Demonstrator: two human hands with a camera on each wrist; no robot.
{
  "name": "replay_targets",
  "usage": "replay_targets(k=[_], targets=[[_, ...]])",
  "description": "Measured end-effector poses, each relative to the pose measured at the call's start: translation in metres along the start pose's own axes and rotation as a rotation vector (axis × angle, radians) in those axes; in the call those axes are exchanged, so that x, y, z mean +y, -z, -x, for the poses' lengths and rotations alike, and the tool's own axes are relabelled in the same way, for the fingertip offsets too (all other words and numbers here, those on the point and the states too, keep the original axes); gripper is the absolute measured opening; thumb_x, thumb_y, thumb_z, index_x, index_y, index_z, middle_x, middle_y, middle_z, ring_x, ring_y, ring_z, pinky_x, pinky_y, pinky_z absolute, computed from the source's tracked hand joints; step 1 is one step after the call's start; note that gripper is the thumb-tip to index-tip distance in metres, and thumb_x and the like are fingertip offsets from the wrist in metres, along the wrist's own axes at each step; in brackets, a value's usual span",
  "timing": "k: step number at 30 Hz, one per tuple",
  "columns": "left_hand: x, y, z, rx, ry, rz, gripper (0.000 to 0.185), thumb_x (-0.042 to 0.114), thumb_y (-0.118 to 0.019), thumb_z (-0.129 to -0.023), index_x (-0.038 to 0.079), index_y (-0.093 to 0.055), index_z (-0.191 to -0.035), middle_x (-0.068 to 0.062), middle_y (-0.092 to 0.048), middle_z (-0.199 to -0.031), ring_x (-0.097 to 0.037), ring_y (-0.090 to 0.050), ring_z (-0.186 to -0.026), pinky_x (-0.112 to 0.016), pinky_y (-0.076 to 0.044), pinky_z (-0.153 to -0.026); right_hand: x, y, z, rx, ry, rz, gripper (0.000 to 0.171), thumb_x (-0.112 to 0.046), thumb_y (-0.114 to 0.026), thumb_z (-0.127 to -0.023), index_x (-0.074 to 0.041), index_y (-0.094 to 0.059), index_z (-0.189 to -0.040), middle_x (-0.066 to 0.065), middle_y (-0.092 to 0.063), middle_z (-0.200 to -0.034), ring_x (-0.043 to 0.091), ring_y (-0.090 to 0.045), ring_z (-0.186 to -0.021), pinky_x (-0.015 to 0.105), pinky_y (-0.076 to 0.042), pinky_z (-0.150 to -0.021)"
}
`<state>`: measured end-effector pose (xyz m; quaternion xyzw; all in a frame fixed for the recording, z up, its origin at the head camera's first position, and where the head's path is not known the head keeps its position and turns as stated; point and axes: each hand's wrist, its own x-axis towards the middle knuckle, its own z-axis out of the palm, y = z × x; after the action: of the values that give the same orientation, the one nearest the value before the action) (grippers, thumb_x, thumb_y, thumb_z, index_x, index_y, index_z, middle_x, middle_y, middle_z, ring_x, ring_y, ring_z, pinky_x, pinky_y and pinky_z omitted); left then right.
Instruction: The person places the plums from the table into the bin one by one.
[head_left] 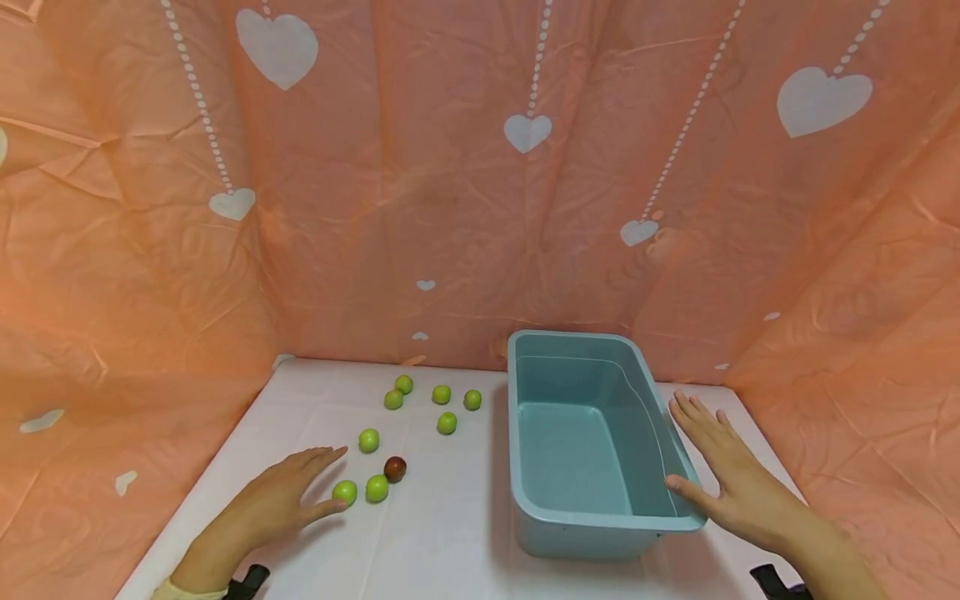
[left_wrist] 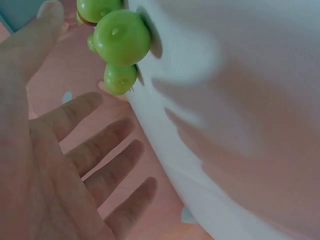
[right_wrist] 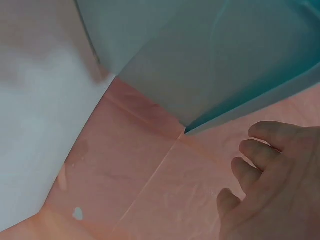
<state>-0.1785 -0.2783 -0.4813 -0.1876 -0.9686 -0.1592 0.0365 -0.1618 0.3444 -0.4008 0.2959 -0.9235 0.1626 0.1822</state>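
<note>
- A tub [head_left: 592,433] sits on the table [head_left: 442,533], right of centre, close to the backdrop [head_left: 450,208] behind it.
- Left of the tub, small round fruits [head_left: 446,422] lie scattered on the table.
- The left hand [head_left: 277,500] lies flat just left of the nearest fruit [head_left: 344,492].
- The right hand [head_left: 731,475] is at the tub's right rim, thumb touching it.
</note>
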Motion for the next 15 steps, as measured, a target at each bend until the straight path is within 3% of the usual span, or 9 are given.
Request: replay_targets(k=[7, 15], targets=[[0.000, -0.002, -0.002, -0.070, -0.011, -0.004, 0.074, 0.064, -0.075, -0.092, 0.015, -0.064, -0.146, -0.007, -0.067, -0.138, -0.036, -0.065, -0.126, -0.062, -0.054, -0.100, -0.011, -0.005, 0.002, -0.008, 0.036, -0.021, 0.105, -0.032, -0.087, -0.090, 0.002, -0.026, -0.168, 0.011, -0.022, -0.178, 0.007, -0.005, -0.165, 0.022, 0.004, -0.130], [0.002, -0.007, -0.006, -0.113, 0.038, 0.009, 0.058, 0.051, -0.081, -0.093, 0.018, -0.068, -0.139, -0.007, -0.071, -0.133, -0.035, -0.068, -0.122, -0.061, -0.056, -0.098, -0.015, -0.009, 0.003, -0.002, 0.052, -0.019, 0.105, -0.035, -0.086, -0.090, 0.006, -0.028, -0.166, 0.013, -0.023, -0.177, 0.009, -0.004, -0.165, 0.023, 0.003, -0.130]])
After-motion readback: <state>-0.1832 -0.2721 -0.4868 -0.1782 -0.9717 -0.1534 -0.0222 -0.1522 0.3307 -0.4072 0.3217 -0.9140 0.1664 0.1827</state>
